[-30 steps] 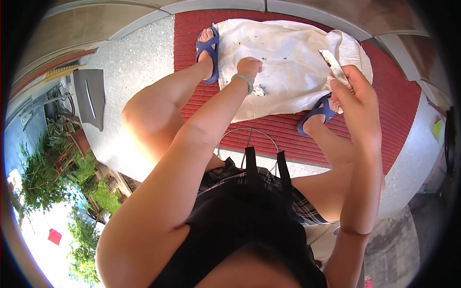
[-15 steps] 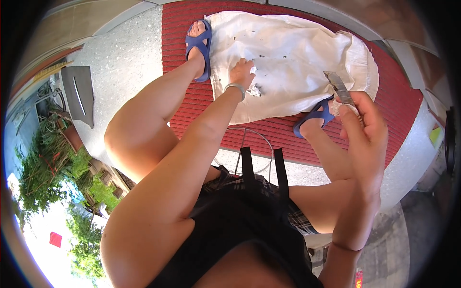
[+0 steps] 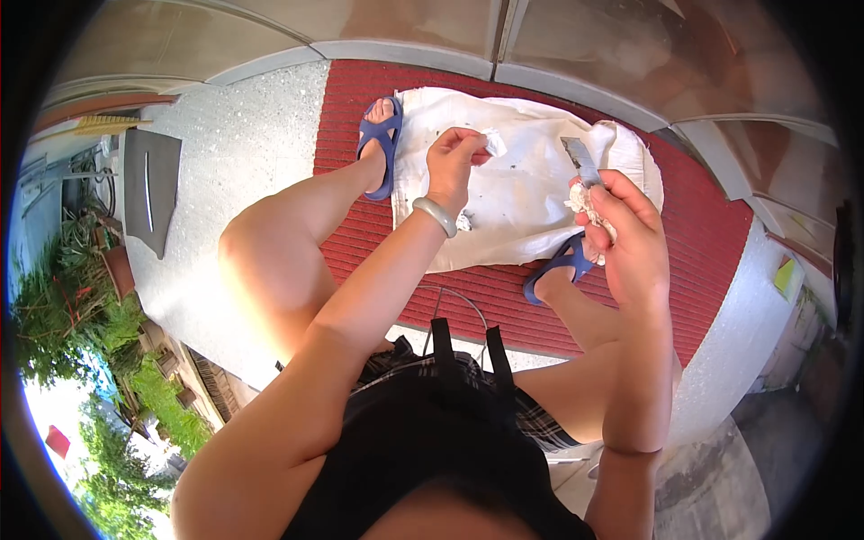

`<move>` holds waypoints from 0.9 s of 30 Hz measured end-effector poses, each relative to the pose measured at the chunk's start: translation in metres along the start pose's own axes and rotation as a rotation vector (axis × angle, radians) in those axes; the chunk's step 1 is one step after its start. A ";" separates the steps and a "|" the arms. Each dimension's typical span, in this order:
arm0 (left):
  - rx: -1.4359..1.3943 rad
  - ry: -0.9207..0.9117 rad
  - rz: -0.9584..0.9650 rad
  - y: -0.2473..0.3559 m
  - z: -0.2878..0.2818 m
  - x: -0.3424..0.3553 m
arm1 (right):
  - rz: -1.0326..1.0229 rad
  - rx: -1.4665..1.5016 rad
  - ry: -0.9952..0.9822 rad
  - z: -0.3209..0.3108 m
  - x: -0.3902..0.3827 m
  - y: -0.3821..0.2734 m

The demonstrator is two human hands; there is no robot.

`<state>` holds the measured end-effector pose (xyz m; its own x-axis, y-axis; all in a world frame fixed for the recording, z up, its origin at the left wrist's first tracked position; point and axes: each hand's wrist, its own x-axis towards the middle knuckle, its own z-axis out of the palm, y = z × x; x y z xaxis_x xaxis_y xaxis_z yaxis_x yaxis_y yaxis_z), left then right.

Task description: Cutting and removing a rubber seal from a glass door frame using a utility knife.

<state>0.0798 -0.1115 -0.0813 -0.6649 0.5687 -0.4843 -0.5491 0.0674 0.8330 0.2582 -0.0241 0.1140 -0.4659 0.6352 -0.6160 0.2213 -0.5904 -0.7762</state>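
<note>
My left hand (image 3: 450, 166), a pale bangle on its wrist, pinches a small white piece of paper tissue (image 3: 494, 142) over the white cloth (image 3: 540, 202). My right hand (image 3: 630, 229) grips a flat grey metal blade (image 3: 581, 162), like one from a snap-off knife, with its tip pointing up and away. White crumpled tissue (image 3: 579, 200) is bunched around the blade's lower end, inside that hand's fingers. A small crumpled wad of tissue (image 3: 464, 220) rests on the cloth beside my left wrist. Small dark specks lie scattered on the cloth.
Under the cloth is a ribbed red mat (image 3: 702, 225) on a speckled pale floor (image 3: 225, 153). My feet in blue sandals (image 3: 389, 148) stand at either side of the cloth. Panelled doors (image 3: 621, 54) border the far side; potted plants (image 3: 81, 297) are at the left.
My left hand has lifted off the cloth with the piece of tissue. My right hand has moved left, nearer to it, still holding the blade. The view has tilted up.
</note>
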 end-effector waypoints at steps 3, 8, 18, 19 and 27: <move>-0.137 -0.152 -0.054 0.073 0.029 -0.043 | -0.053 0.047 -0.065 0.005 -0.007 -0.006; -0.123 -0.438 -0.103 0.141 0.033 -0.092 | -0.260 0.037 -0.129 0.018 -0.019 -0.008; -0.161 -0.575 -0.065 0.169 0.041 -0.089 | -0.656 -0.181 0.061 0.035 -0.024 -0.019; -0.186 -0.587 -0.058 0.168 0.040 -0.086 | -0.656 -0.220 0.080 0.035 -0.023 -0.020; -0.247 -0.634 -0.087 0.169 0.049 -0.084 | -0.732 -0.352 0.131 0.038 -0.009 -0.012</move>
<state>0.0684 -0.1076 0.1133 -0.2297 0.9447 -0.2341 -0.7365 -0.0116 0.6763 0.2274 -0.0422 0.1341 -0.4974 0.8648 0.0688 0.1663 0.1729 -0.9708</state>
